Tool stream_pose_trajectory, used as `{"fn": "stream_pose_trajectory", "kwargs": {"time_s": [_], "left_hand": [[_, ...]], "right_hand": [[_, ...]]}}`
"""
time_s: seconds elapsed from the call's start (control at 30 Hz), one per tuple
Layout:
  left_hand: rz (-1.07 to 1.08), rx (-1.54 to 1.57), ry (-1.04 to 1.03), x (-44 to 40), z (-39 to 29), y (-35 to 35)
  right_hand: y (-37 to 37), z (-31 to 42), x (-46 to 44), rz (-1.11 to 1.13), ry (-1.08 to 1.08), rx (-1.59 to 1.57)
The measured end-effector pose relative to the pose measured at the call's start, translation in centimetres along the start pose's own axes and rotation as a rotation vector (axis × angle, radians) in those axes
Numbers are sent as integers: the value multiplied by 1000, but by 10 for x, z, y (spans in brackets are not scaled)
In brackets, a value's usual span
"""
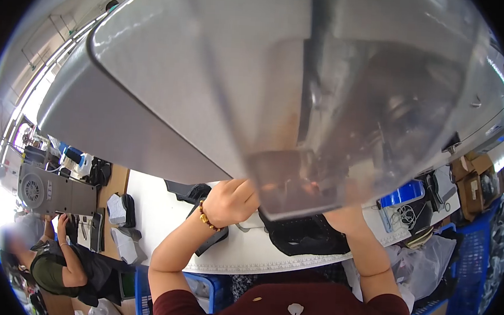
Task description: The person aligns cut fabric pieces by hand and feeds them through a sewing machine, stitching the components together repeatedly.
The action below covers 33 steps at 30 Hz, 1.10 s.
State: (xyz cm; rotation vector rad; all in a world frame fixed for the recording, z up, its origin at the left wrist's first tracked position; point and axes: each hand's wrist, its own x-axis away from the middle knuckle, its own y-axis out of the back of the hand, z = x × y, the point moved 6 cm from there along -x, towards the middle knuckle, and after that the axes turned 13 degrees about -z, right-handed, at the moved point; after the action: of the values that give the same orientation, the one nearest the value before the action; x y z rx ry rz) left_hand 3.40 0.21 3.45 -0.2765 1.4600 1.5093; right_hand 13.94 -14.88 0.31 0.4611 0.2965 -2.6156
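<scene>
My left hand (232, 202), with a beaded bracelet at the wrist, is closed with its knuckles up beside the lower edge of a clear plastic shield (286, 208). Its fingertips are hidden, so what they grip does not show. My right hand (343, 215) rests at the right edge of a black piece of soft material (305, 237); its fingers are blurred behind the shield. The black piece lies on the white table (246, 258) between both hands. More black material (187, 191) lies left of my left hand. A large grey machine housing (182, 78) fills the upper view.
A ruler strip (268, 266) runs along the table's front edge. To the right are a blue tray (403, 193), a coiled white cord (404, 216), a clear plastic bag (430, 266) and a blue crate (470, 275). A co-worker (55, 261) is at another machine (56, 192) on the left.
</scene>
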Motion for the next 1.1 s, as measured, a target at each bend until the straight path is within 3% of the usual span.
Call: {"fn": "stream_pose_trajectory", "kwargs": {"time_s": [0.07, 0.13, 0.23, 0.33, 0.47, 0.6, 0.73, 0.8, 0.83, 0.87, 0.93, 1.0, 1.1], "left_hand": [[-50, 29, 12, 0, 3, 0], [-140, 54, 17, -4, 3, 1], [-120, 119, 107, -5, 13, -7], [-77, 29, 54, 2, 14, -14], [-54, -28, 32, 6, 17, -18], [-133, 124, 160, 9, 23, -16], [-229, 160, 313, 5, 8, -2], [-306, 296, 517, -6, -8, 2], [-229, 551, 743, -2, -17, -9], [-17, 801, 988, -3, -31, -24], [116, 1336, 1118, 10, -60, -61], [202, 1508, 1319, 17, -65, -74], [69, 1664, 1525, 12, -47, -63]], "right_hand": [[4, -17, -1, 9, -117, -40], [2, -10, -4, 9, -84, 4], [-2, 6, -13, 0, 38, 50], [-5, -4, -16, 25, -40, -56], [-5, -2, -16, 32, 25, -4], [-6, 6, -16, 132, -51, 61], [0, 14, -11, 188, 51, 86], [0, 25, -9, 81, 127, 168], [-1, 27, -8, 6, 171, 194], [-1, 29, -8, -70, 212, 222], [-1, 21, -9, -86, 258, 313], [0, 14, -9, -57, 323, 373], [5, 26, -6, -7, 299, 394]]}}
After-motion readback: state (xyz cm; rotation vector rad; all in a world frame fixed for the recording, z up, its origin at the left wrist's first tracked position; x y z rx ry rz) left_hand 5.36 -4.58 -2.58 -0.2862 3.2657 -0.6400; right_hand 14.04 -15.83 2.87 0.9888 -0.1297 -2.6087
